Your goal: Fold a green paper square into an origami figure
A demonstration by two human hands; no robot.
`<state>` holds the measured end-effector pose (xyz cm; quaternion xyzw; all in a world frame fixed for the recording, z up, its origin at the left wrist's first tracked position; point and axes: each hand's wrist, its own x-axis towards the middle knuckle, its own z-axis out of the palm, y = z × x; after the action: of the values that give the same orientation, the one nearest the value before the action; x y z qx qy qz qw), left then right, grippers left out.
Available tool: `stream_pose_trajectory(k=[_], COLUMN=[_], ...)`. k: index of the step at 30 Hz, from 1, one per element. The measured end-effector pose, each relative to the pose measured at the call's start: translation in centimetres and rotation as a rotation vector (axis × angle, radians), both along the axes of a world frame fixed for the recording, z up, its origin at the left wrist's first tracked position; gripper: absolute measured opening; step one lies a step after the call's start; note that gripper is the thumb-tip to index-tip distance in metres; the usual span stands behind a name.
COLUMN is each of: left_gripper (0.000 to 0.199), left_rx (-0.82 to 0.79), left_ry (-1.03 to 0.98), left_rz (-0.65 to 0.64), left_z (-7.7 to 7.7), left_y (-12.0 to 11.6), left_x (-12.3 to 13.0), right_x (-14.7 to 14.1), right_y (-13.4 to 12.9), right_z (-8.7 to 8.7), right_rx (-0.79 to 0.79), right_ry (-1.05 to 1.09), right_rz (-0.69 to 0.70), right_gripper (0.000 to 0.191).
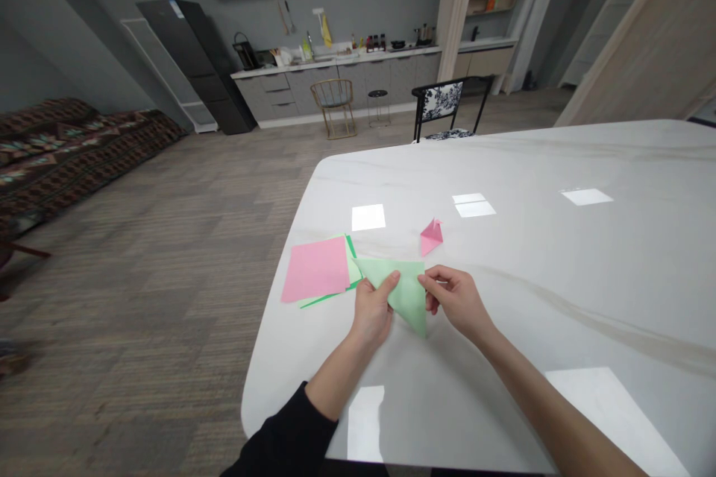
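A light green paper (409,297), folded into a triangle, is held between both hands above the white table. My left hand (374,307) grips its left side, thumb on top and fingers underneath. At the right edge, my right hand (456,298) pinches the paper between thumb and fingers. Just beyond the hands a small folded pink paper piece (432,237) stands on the table. To the left lies a stack of square sheets with a pink sheet (316,269) on top and green sheets (353,270) showing at its edges.
The white table (531,238) has a rounded corner at the left. Behind it stand a black-framed chair (441,104), a gold wire chair (334,100) and a kitchen counter (358,58). A dark fridge (195,63) and a patterned sofa (72,149) are further left.
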<state>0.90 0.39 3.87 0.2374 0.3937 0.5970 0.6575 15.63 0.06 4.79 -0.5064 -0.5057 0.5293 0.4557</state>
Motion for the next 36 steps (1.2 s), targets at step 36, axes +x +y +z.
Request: stream_pose_trajectory(k=[36], left_gripper=[0.032], left_rx=[0.024], left_ry=[-0.001], left_rz=[-0.032], left_z=[-0.07], left_y=[0.47], left_x=[-0.92], right_x=[0.26], right_y=[0.02], right_z=[-0.36], right_rx=[0.039], right_ry=[-0.059], right_rz=[0.093], right_gripper=[0.04])
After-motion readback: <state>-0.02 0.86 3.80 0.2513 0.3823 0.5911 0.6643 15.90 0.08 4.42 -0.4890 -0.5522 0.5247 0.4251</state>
